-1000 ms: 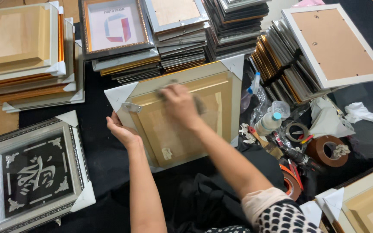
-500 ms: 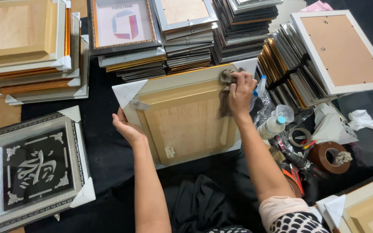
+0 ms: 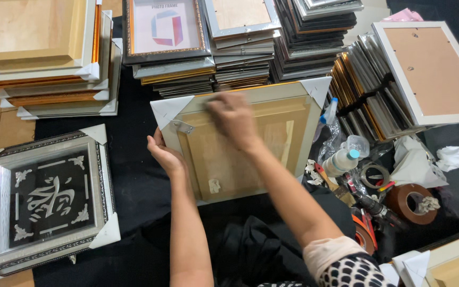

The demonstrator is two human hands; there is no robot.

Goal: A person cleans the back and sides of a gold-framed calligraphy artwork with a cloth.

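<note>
Your left hand (image 3: 167, 157) clamps the near-left edge of the picture frame (image 3: 240, 139), fingers curled under the rim and thumb on top, so the frame sits propped and steady, face down on the black cloth (image 3: 128, 180) right in front of you. That grip makes sense: with one side pinned, the other hand can press across the backing board without the frame sliding. Your right hand (image 3: 233, 118) lies on the upper part of the board, blurred with motion, so I cannot tell whether its fingers are spread or pinching something (a cloth may be under the palm, but the smear hides it). White cardboard corner guards (image 3: 167, 109) cap the frame's corners, likely to shield them against the stacked frames (image 3: 251, 58) just behind. To the left a silver frame with ornate lettering (image 3: 46, 199) lies face up, its lower edge cut off. On the right, a spray bottle (image 3: 341, 159) and a brown tape roll (image 3: 407, 202) lie in a tangle too cluttered to read.
</note>
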